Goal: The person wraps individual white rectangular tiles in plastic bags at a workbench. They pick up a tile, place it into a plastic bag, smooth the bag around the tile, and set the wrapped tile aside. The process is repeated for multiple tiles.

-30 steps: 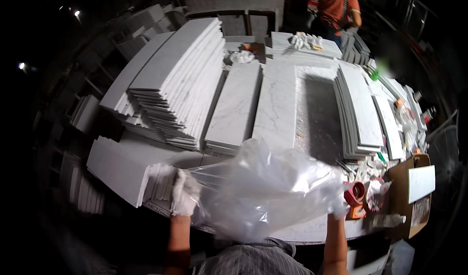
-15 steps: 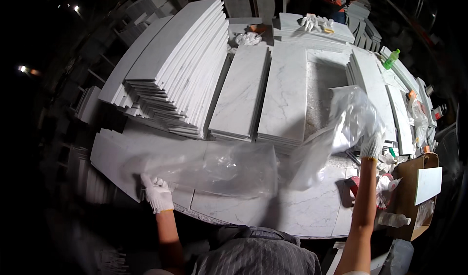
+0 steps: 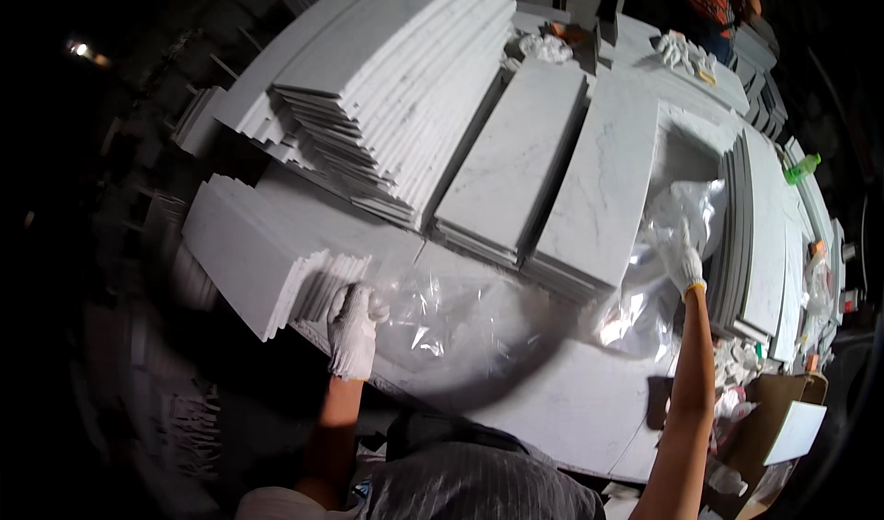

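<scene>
Two gloved hands grip a clear plastic sheet (image 3: 479, 313) spread across the marble slabs (image 3: 562, 409): left hand (image 3: 354, 327) clenched on its near corner, right hand (image 3: 681, 260) pinching the far edge. Sheet outline is indistinct. Beyond lie stacked tiles (image 3: 405, 87).

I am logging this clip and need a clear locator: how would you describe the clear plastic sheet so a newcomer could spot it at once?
Start at the big worktable stacked with white marble slabs. Along its near edge, the clear plastic sheet stretches between the gloved left hand and the gloved right hand. It alone is see-through, crinkled and glossy; everything nearby is flat, opaque stone.
</scene>
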The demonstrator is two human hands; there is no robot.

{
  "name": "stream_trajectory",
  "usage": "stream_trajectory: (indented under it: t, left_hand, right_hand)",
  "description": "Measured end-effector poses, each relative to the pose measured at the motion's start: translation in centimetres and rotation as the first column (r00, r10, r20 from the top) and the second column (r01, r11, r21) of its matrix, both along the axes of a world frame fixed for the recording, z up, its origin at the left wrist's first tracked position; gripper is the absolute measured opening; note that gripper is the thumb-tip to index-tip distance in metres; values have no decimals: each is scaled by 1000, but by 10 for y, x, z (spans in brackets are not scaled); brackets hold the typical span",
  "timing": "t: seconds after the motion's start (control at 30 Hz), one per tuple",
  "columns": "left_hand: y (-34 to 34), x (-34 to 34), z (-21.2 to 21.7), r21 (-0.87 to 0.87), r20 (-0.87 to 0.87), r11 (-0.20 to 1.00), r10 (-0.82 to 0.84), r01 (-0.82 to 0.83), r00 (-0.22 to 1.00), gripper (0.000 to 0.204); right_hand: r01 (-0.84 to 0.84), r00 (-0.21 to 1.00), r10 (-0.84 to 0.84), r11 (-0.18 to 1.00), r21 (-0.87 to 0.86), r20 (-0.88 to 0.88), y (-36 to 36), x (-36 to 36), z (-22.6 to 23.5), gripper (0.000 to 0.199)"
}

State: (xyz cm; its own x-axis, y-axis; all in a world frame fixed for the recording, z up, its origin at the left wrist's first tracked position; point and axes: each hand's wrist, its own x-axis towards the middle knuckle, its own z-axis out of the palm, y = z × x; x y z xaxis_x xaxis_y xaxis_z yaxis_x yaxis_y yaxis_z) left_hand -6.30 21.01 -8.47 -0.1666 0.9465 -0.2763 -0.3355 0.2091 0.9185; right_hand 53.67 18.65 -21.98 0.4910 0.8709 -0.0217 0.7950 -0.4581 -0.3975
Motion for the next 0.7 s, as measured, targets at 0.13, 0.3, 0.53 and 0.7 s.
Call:
stream_trajectory:
  t: [0.13, 0.3, 0.53, 0.7]
  left_hand:
    - [-11, -1, -4, -33, -65, 999, -40, 38, 997, 14]
    - [-27, 26, 8, 10, 43, 923, -384, 384, 922, 4]
    - [-74, 76, 19, 113, -286, 572, -764, 812, 578, 9]
    - [-106, 81, 17, -25, -752, 446, -598, 895, 277, 16]
  right_hand:
    - [199, 935, 61, 727, 657, -350, -18, -78, 70, 53]
    - [-171, 894, 292, 924, 343, -341, -92, -218, 148, 50]
    - [49, -101, 242, 970, 238, -965, -136, -343, 99, 91]
    - [-57, -5, 103, 993, 103, -995, -145, -351, 122, 63]
